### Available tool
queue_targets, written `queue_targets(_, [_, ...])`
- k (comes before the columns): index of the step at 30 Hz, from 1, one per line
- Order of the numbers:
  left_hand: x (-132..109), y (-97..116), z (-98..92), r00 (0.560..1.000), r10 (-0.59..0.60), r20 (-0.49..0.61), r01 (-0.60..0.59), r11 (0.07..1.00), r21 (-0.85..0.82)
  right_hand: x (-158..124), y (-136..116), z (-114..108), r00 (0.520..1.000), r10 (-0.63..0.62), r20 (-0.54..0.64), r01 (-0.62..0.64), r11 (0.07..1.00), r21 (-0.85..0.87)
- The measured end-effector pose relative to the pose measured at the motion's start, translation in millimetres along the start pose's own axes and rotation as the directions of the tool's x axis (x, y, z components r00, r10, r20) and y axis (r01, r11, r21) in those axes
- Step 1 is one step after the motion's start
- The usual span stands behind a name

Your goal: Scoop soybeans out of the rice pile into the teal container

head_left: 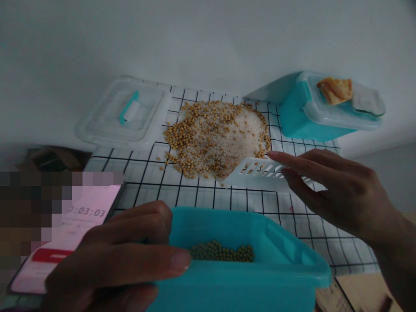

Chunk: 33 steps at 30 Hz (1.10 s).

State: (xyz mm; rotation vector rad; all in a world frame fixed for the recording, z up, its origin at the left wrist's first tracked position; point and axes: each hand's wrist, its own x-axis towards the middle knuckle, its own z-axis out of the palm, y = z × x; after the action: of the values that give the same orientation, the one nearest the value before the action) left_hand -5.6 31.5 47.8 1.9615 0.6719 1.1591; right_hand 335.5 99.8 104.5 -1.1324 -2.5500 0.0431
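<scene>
My right hand (338,186) pinches the right end of a white slotted plastic piece (260,167) between thumb and fingers. That piece stands against the near edge of a spread heap of yellow soybeans (180,136) mixed with white rice grains (248,134). Closer to me is a turquoise plastic bin (227,275) with small green beans (221,251) inside, probably mung beans. My left hand (123,251) is closed at the bin's left side, its thumb lying along the near rim and the other fingers curled. Part of its grip is hidden.
A transparent lid (126,115) with a turquoise handle lies back left. Back right stands a lidded turquoise box (318,115), with a brownish crumpled item (336,90) on top. A phone (87,216) showing a timer is at left. Under everything runs a white grid-patterned cloth (204,197); a wall rises behind.
</scene>
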Motion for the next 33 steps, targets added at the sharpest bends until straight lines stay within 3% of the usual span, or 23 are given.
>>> queue_targets(5, [-5.6,-2.0,-0.5,1.0,-0.009,-0.019,0.008,1.0,-0.021,-2.4,-3.9,-5.4,1.0,0.015,0.01,-0.015,1.0,-0.011])
queue_targets(10, [-3.8,-4.7,0.0,1.0,-0.004,0.0,0.004,0.997,0.072,-0.4,-3.2,-4.5,0.998,0.054,-0.022,-0.056,0.995,-0.084])
queue_targets(16, [-0.6,-5.3,1.2,0.999,0.027,0.017,-0.029,0.989,0.142,-2.8,-3.2,-1.0,1.0,0.0,0.017,0.0,1.0,-0.002])
queue_targets(22, [-5.2,-3.4,0.3,0.998,-0.047,-0.029,0.047,0.999,0.019,-2.1,-0.5,-3.1,0.999,0.01,-0.048,-0.013,0.998,-0.064])
queue_targets(28, [-3.6,-1.1,1.2,1.0,-0.024,-0.019,0.023,0.999,-0.032,-3.0,-2.4,-1.8,1.0,0.016,0.025,-0.015,0.999,-0.037])
queue_targets(33, [-2.9,0.9,1.1,0.996,-0.087,-0.021,0.087,0.996,-0.03,-6.4,-6.2,-3.4,0.999,-0.008,0.039,0.007,1.0,0.021])
